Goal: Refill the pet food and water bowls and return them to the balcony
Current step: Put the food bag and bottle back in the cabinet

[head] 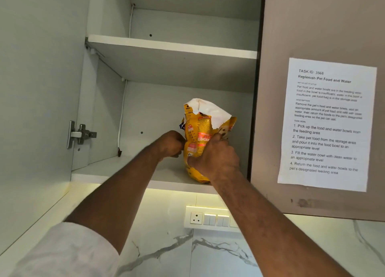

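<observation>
A yellow pet food bag (198, 131) with a torn white top stands on the bottom shelf (116, 170) of an open wall cabinet. My right hand (214, 158) is wrapped around the bag's front and right side. My left hand (171, 144) is closed against the bag's left edge, pinching it. Both arms reach up into the cabinet. No bowls are in view.
The cabinet's upper shelf (173, 46) is above the bag. The open door (35, 110) with its hinge (81, 134) stands on the left. A closed door on the right carries a printed task sheet (327, 124). Below are a switch panel (210, 218) and a marble wall.
</observation>
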The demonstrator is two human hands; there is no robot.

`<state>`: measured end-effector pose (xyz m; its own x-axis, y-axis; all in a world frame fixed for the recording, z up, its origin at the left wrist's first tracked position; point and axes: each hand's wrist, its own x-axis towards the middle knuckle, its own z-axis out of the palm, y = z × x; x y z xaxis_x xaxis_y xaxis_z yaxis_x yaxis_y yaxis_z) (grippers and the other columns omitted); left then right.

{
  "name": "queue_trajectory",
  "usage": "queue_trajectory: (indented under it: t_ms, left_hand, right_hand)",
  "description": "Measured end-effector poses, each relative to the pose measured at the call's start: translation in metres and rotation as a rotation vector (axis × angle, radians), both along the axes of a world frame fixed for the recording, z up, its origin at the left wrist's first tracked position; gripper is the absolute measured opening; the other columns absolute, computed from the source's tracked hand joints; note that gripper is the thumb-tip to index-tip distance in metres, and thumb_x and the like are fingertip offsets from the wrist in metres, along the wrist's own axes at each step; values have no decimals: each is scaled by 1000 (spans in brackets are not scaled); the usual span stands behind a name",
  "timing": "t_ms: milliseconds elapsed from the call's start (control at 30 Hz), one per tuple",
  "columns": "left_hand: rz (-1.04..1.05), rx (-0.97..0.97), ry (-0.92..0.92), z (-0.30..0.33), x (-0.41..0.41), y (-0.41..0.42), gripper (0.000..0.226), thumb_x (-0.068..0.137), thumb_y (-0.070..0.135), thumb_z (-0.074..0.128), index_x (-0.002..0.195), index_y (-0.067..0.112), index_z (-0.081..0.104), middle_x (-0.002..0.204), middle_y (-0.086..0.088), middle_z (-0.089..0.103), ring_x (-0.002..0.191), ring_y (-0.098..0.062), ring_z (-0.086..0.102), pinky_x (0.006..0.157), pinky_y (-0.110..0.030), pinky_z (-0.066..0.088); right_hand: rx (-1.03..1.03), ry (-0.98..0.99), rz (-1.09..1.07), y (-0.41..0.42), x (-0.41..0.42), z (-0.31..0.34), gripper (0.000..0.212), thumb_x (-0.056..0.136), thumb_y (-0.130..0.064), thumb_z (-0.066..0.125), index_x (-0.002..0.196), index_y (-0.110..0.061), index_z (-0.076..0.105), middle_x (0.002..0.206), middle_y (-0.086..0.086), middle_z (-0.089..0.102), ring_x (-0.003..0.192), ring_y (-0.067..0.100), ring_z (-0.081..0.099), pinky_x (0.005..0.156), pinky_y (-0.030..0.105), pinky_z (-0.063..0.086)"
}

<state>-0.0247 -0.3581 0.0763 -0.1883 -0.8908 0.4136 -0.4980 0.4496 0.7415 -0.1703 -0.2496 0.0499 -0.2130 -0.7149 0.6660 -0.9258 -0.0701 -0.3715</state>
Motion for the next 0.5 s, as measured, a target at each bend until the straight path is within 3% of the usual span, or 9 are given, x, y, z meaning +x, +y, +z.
queue_trajectory:
  t_ms: [233,367,500]
  left_hand:
    - [253,-140,-231,-9,17,-1,33,97,31,69,110,2,78,114,-17,76,106,-32,70,98,-44,57]
    - [287,-175,-222,-14,32,5,33,93,37,74,106,7,79,115,-12,76,111,-29,69,100,-41,54]
    - [336,-338,-175,-28,42,32,24,89,35,78,102,15,80,110,-6,79,107,-24,71,97,-35,54]
  right_hand:
    - [65,36,-61,-25,6,1,112,74,-71,80,155,-14,27,143,13,55,127,34,60,100,45,54]
    - [45,27,-60,-29,5,-2,108,75,-68,81,152,-12,31,139,15,56,125,35,61,96,44,54]
    - [42,1,28,-17,0,-12,112,70,-67,81,155,-15,32,141,16,58,125,38,62,99,44,54]
